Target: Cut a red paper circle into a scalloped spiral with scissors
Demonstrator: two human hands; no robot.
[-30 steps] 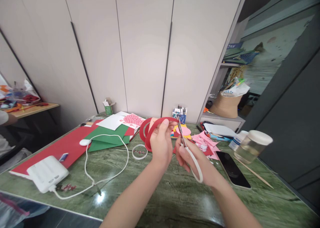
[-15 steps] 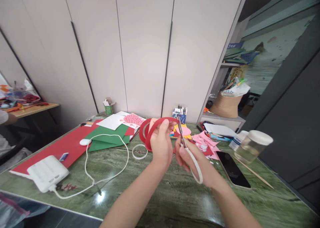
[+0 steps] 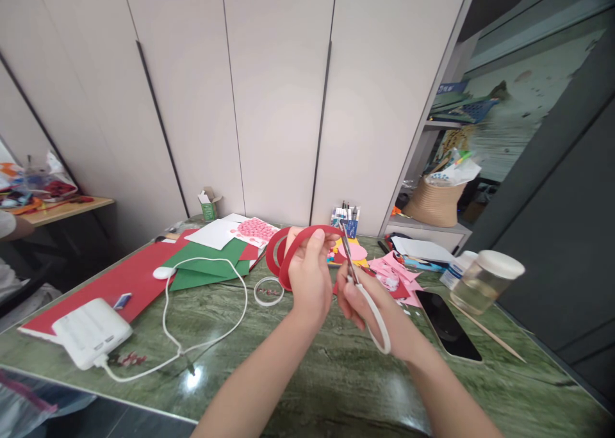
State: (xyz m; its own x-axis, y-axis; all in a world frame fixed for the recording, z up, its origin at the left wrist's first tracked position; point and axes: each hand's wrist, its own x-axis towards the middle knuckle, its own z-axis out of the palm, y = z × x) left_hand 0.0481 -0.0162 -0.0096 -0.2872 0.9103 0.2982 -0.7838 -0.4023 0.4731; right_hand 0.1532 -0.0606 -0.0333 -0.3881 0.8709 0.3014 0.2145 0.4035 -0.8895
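My left hand (image 3: pixel 310 268) pinches a long red paper strip (image 3: pixel 275 253) that curls in loops around the fingers and off to the left. Its right end reaches the blades of the scissors (image 3: pixel 350 252), which point upward. Through the white handle of those scissors my right hand (image 3: pixel 368 294) keeps its grip, fingers wrapped round. Whether the blades are fully closed on the strip is too small to tell. Both hands are raised over the green marbled table (image 3: pixel 331 387). Behind the right hand lie pink paper scraps (image 3: pixel 396 273).
A roll of clear tape (image 3: pixel 269 292) lies left of my hands. Further left are green paper (image 3: pixel 206 265), red sheets (image 3: pixel 129 281) and a white power bank (image 3: pixel 92 332) with its cable. On the right stand a phone (image 3: pixel 448 324), a wooden stick (image 3: pixel 494 335) and a lidded jar (image 3: pixel 485 284).
The loops of the red paper strip shift very slightly to the left. Both hands and the scissors stay almost where they were.
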